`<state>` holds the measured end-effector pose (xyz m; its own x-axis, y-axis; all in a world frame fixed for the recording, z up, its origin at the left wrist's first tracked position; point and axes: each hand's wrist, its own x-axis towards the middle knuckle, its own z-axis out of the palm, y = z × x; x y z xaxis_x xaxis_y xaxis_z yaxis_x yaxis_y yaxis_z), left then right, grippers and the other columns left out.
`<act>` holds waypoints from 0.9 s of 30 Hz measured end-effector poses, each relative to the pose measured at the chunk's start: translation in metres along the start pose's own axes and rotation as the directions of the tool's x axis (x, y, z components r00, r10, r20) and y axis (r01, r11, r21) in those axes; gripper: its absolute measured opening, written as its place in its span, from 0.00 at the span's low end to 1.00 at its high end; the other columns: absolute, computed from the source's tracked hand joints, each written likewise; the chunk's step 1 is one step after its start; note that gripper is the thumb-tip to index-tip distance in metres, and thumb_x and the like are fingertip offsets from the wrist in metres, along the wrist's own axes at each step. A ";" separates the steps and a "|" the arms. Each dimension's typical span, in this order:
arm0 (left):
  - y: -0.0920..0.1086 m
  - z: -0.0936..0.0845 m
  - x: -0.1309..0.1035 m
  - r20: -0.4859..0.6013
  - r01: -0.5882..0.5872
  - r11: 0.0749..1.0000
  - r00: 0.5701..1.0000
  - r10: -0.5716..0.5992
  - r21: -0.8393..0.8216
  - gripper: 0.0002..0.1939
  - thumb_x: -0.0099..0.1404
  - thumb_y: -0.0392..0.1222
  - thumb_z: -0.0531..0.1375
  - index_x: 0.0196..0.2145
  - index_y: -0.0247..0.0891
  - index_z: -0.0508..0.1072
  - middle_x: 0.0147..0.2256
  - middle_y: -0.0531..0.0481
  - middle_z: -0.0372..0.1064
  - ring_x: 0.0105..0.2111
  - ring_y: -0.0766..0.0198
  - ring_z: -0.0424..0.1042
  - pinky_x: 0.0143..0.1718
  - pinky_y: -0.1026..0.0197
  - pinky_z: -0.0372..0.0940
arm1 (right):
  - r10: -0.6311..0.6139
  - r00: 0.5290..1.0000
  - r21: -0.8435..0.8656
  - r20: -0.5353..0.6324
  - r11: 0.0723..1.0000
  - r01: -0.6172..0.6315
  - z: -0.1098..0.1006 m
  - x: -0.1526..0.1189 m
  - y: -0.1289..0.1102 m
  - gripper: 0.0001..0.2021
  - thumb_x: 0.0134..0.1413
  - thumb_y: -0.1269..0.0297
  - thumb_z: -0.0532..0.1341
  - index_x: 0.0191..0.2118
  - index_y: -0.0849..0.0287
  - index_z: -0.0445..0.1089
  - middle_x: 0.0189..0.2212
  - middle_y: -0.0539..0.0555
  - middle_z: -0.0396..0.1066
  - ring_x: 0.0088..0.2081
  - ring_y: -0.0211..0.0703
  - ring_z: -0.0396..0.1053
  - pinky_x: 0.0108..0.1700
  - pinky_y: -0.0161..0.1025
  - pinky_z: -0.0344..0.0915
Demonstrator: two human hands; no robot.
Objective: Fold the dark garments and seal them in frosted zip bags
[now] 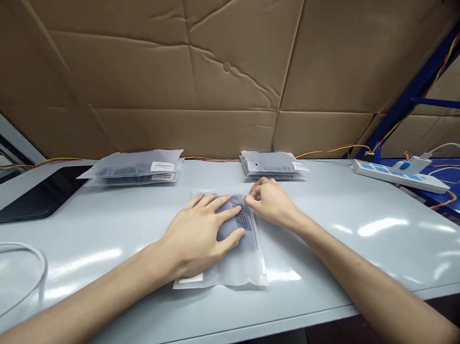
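Note:
A frosted plastic bag (244, 261) lies flat on the table near its front edge, with dark print showing near its upper right and a white label low on the left. Spread over the bag, my left hand (206, 233) rests palm down with its fingers apart. My right hand (271, 200) is at the bag's upper right corner, its fingers curled and pressed together. Whatever those fingertips pinch is too small to make out. Behind my right hand sits a stack of similar bags (269, 162); a larger stack of labelled bags (132, 165) lies farther left.
A black flat tablet-like device (37, 196) lies at the left, partly under the larger stack. A white cable (41, 259) loops at the left front. A white power strip (401, 176) with a plugged-in charger stands at the right back. Cardboard (226, 99) walls the rear.

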<state>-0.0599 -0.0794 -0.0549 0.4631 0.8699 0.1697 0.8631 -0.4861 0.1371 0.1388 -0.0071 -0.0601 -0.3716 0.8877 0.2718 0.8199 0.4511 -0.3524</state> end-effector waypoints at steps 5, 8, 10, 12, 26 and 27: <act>-0.004 0.000 0.004 -0.020 0.069 0.996 0.998 -0.068 0.056 0.30 0.71 0.63 0.47 0.62 0.49 0.69 0.66 0.46 0.60 0.65 0.42 0.58 0.64 0.34 0.54 | -0.003 0.994 0.082 0.108 0.997 -0.006 -0.003 -0.004 -0.007 0.16 0.57 0.65 0.58 0.18 0.56 0.61 0.37 0.58 0.71 0.46 0.50 0.66 0.49 0.47 0.64; -0.010 0.000 0.007 -0.031 0.121 0.988 0.992 -0.118 0.092 0.30 0.71 0.64 0.46 0.62 0.50 0.69 0.66 0.47 0.60 0.65 0.41 0.58 0.63 0.33 0.55 | -0.022 0.989 0.105 0.145 0.994 0.007 -0.004 -0.007 -0.010 0.16 0.56 0.65 0.58 0.18 0.56 0.61 0.39 0.57 0.70 0.47 0.50 0.66 0.50 0.47 0.64; -0.014 0.000 0.009 -0.028 0.145 0.985 0.989 -0.143 0.092 0.31 0.70 0.65 0.46 0.62 0.52 0.69 0.66 0.49 0.59 0.65 0.41 0.58 0.63 0.34 0.54 | -0.035 0.987 0.126 0.159 0.992 0.014 -0.006 -0.008 -0.012 0.16 0.55 0.64 0.59 0.18 0.56 0.59 0.39 0.57 0.70 0.47 0.50 0.66 0.50 0.47 0.64; -0.016 -0.001 0.010 -0.026 0.159 0.984 0.987 -0.157 0.082 0.31 0.70 0.65 0.45 0.62 0.52 0.69 0.66 0.49 0.60 0.65 0.40 0.58 0.62 0.34 0.55 | -0.053 0.983 0.143 0.175 0.989 0.028 -0.007 -0.009 -0.013 0.16 0.55 0.65 0.58 0.18 0.56 0.57 0.38 0.56 0.69 0.47 0.50 0.66 0.50 0.47 0.65; -0.018 -0.002 0.009 -0.027 0.168 0.980 0.986 -0.166 0.110 0.30 0.72 0.62 0.44 0.62 0.51 0.68 0.66 0.45 0.58 0.65 0.44 0.57 0.65 0.36 0.50 | -0.065 0.962 0.231 0.264 0.973 0.002 -0.017 -0.012 -0.019 0.14 0.53 0.66 0.58 0.18 0.56 0.58 0.34 0.54 0.69 0.39 0.46 0.67 0.38 0.40 0.63; -0.019 -0.002 0.009 -0.017 0.151 0.983 0.989 -0.150 0.105 0.30 0.72 0.62 0.44 0.64 0.50 0.67 0.67 0.45 0.57 0.66 0.45 0.55 0.67 0.37 0.48 | -0.060 0.968 0.235 0.244 0.972 0.001 -0.016 -0.011 -0.018 0.14 0.52 0.67 0.58 0.18 0.56 0.58 0.34 0.54 0.69 0.40 0.46 0.67 0.39 0.41 0.63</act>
<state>-0.0728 -0.0626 -0.0543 0.3253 0.9313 0.1637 0.9393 -0.3382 0.0578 0.1348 -0.0260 -0.0427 -0.5150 0.8546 0.0658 0.6944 0.4610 -0.5525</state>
